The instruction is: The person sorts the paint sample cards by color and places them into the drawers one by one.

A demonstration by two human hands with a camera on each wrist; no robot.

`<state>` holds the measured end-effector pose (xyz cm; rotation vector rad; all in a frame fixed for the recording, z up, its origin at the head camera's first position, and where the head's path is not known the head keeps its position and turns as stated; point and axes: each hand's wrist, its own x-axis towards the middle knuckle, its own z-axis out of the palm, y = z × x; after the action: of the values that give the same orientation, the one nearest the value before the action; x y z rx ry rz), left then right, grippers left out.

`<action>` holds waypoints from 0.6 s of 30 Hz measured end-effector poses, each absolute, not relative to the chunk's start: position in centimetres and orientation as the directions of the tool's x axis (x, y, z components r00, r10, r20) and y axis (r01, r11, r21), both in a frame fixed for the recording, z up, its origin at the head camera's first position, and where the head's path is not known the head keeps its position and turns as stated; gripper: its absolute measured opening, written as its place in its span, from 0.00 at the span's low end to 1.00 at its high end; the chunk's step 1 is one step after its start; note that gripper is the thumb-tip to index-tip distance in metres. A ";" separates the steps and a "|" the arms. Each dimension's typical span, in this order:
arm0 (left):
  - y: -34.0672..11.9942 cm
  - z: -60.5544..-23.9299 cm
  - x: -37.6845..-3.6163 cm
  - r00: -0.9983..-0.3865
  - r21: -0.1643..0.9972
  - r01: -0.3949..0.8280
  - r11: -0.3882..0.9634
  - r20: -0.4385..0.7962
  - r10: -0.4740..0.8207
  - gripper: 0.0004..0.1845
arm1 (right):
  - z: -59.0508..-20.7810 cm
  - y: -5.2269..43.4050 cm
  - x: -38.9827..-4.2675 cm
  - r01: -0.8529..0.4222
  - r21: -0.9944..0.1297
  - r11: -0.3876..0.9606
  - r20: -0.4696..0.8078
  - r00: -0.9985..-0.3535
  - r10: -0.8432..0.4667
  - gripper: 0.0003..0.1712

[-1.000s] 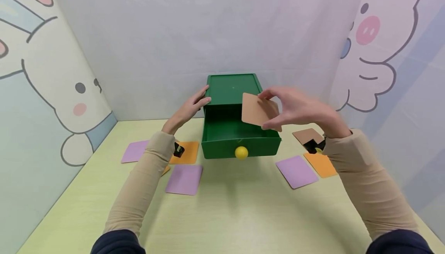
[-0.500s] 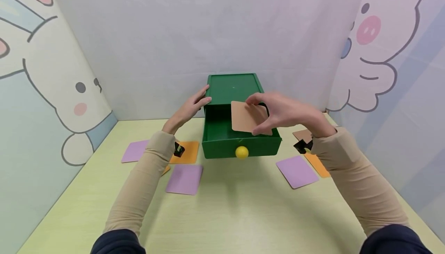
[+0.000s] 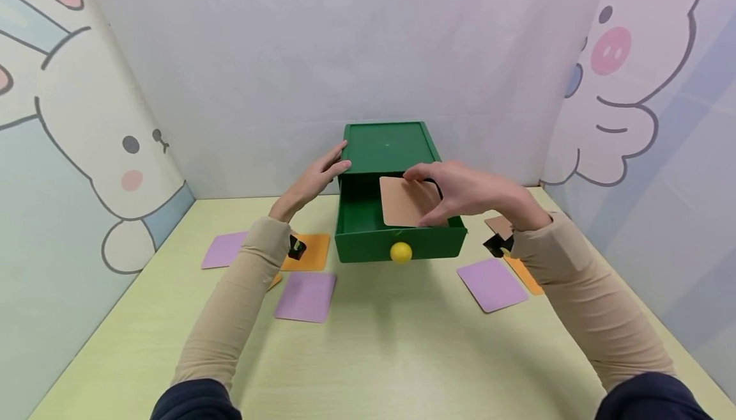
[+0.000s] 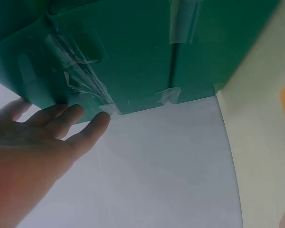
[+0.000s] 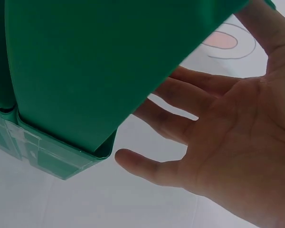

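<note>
right hand (image 3: 466,191) fingers pinch brown card (image 3: 405,201) over open green drawer (image 3: 368,231) | left hand (image 3: 315,177) flat, fingers straight, bracing cabinet (image 3: 386,145) | lower card level, clear of drawer walls

Tan square card (image 3: 405,201), tilted, over open drawer of green box (image 3: 386,145) w/ yellow knob (image 3: 400,252).

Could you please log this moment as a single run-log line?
left hand: flat on green box side | right hand: pinches brown card over open drawer | purple, orange cards on table
</note>
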<state>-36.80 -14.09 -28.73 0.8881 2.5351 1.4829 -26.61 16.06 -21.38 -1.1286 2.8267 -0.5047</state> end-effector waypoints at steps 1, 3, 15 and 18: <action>-14.1 -28.7 -36.8 -0.828 0.818 0.445 0.365 0.221 0.515 0.33 | -21.4 16.1 -26.5 -0.655 -0.324 0.683 0.058 -0.734 -0.677 0.45; -14.0 -28.1 -36.1 -0.828 0.824 0.437 0.361 0.211 0.519 0.34 | -21.3 16.2 -26.5 -0.646 -0.337 0.685 0.041 -0.737 -0.675 0.46; -13.6 -26.9 -34.6 -0.829 0.824 0.430 0.369 0.197 0.524 0.33 | -22.4 21.2 -28.2 -0.592 -0.457 0.664 0.406 -0.803 -0.437 0.15; -13.6 -26.9 -34.7 -0.827 0.825 0.431 0.366 0.199 0.525 0.33 | -23.7 23.5 -29.5 -0.487 -0.458 0.744 0.374 -0.865 -0.335 0.18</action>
<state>-34.69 -13.56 -26.90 0.8827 2.5139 1.4709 -29.46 23.54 -23.69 -0.7663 3.1824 -0.9647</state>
